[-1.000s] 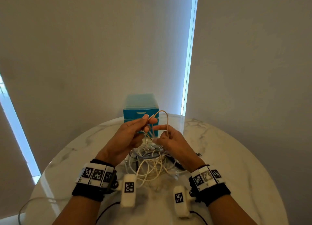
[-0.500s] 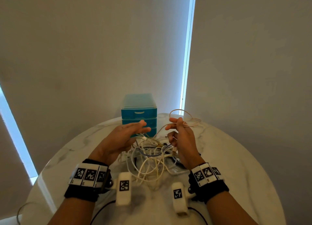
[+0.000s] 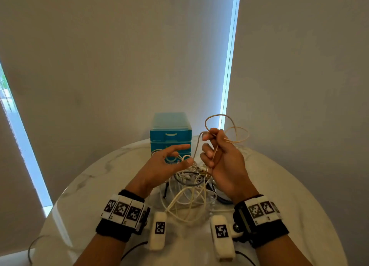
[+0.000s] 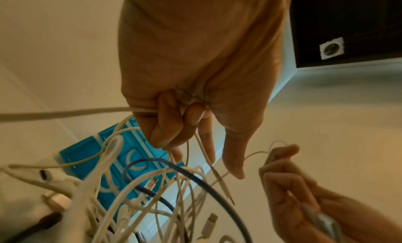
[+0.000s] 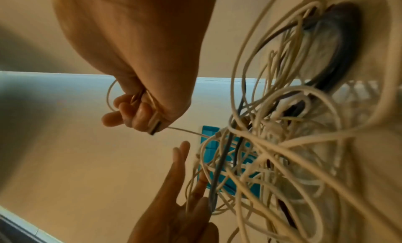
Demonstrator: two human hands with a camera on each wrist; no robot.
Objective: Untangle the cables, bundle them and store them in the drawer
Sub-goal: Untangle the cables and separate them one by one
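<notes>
Pinching the thin beige cable [image 3: 217, 115], the fingers of your right hand [image 3: 225, 166] hold its loops above the tangle [image 3: 191, 193] on the table [image 3: 99, 186]; curled fingers of your left hand [image 3: 159, 166] hook a white cable [image 4: 65, 113] near the blue drawers [image 3: 170, 135].

We face a round marble table [image 3: 103, 186] before grey blinds [image 3: 119, 66], with daylight in narrow strips [image 3: 229, 66] between them.

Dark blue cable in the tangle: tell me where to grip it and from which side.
Probably pinch the dark blue round cable at the top of its arch, coming down from above. There it loops clear over the tangle of white cables, while lower down it threads in among them and would drag the heap along.
</notes>
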